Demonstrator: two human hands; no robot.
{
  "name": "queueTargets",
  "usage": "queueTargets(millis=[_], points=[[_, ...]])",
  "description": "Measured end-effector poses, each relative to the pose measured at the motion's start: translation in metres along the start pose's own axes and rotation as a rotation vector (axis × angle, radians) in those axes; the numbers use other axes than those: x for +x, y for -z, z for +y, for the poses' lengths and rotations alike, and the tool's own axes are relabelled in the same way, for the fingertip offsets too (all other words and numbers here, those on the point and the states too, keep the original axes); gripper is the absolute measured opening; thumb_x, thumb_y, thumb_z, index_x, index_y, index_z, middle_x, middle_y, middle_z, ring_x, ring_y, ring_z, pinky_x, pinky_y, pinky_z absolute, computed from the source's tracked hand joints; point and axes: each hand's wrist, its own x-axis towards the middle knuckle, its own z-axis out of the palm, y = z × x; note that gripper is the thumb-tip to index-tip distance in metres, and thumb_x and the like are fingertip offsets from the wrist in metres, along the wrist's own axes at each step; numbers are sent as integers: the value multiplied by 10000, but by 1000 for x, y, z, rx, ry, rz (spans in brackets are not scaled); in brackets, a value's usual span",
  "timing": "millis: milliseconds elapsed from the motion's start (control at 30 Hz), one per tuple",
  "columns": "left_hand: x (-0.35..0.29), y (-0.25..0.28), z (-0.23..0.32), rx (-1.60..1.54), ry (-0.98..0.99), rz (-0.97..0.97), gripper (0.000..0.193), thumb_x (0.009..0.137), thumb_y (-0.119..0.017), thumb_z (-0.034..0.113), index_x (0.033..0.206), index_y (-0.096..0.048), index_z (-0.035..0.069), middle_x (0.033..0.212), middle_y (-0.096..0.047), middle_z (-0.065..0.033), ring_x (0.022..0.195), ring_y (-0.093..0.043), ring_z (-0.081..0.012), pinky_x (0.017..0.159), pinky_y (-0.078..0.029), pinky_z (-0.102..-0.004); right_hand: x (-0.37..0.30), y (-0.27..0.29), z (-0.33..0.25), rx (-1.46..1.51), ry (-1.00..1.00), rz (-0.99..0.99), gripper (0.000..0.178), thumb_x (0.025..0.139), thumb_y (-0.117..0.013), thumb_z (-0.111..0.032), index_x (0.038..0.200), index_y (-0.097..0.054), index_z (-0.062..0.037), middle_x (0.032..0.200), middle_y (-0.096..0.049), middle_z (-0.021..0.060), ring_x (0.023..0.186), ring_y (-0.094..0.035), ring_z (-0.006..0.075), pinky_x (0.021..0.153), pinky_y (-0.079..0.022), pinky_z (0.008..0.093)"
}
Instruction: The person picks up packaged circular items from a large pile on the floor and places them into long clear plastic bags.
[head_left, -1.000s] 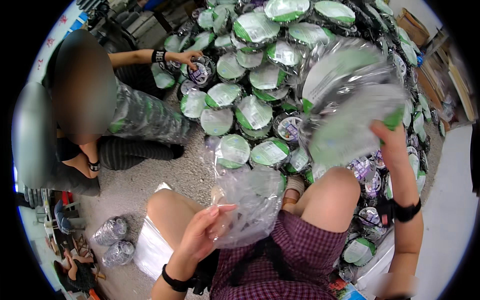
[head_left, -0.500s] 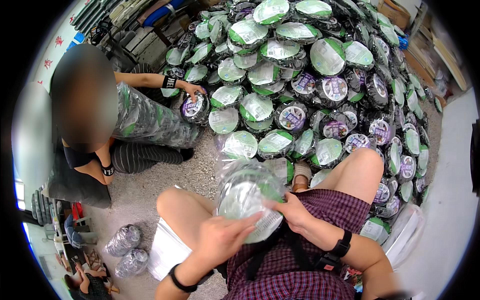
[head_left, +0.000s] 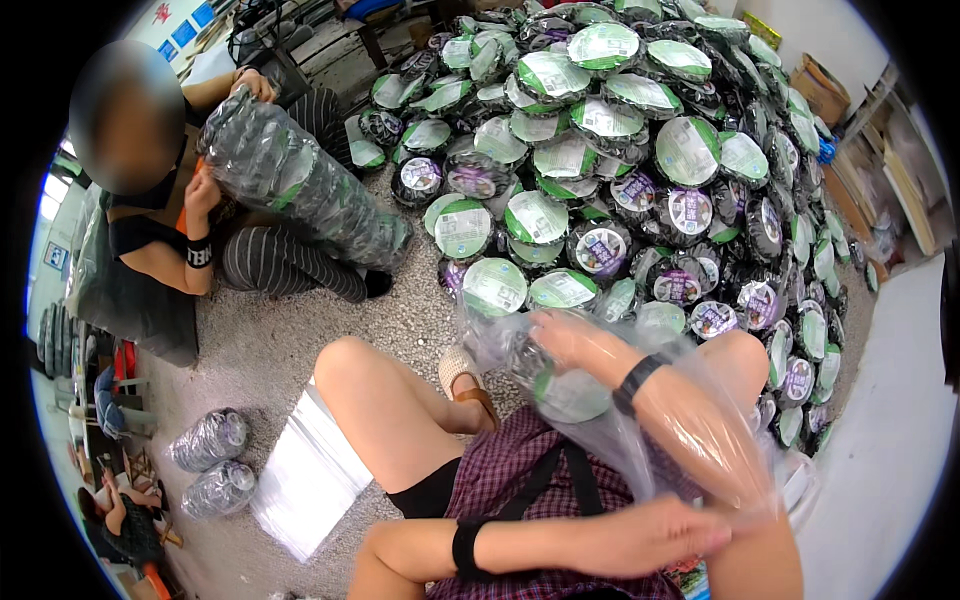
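Observation:
A large clear plastic bag [head_left: 640, 410] lies over my lap, its far end near the heap. My right hand [head_left: 568, 338] is inside it, forearm and wristband covered by the film, with its fingers curled on a black round pack [head_left: 525, 358]. Nearer to me in the bag rests another round pack with a green and white label [head_left: 575, 397]. My left hand [head_left: 665, 530] is by the bag's near end at my right forearm, its fingertips pinching the film and slightly blurred.
A big heap of round black packs [head_left: 690, 150] rises ahead and right. At the left a seated person [head_left: 150, 230] holds a long filled bag [head_left: 300, 175]. Flat white plastic bags [head_left: 312, 480] lie by my left leg, beside two wrapped bundles [head_left: 208, 440]. A white wall [head_left: 885, 400] bounds the right.
My right hand has gone into the clear bag, which now covers my forearm. My left hand has moved from the pack to the bag's near end. The other person has lifted the long bag's upper end.

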Motion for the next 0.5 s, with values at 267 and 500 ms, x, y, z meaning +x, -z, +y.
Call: queueTargets(millis=[267, 500], points=[[-14, -16, -3, 455, -170, 151, 289, 901, -544, 216, 1142, -595, 65, 702, -601, -131, 633, -612, -219, 564, -474, -339, 76, -120, -30, 82, -230, 586, 441, 823, -593, -138, 1237, -493, -25, 1261, -462, 215, 1098, -506, 326, 900, -446, 424], [-79, 99, -55, 1319, 373, 376, 336, 849, -570, 258, 1171, -595, 161, 613, -589, -91, 529, -608, -251, 478, -477, -381, -95, -92, -26, 771, 387, 42, 224, 906, -531, -191, 942, -653, -7, 840, -654, 151, 756, -600, 168, 715, -479, 343]])
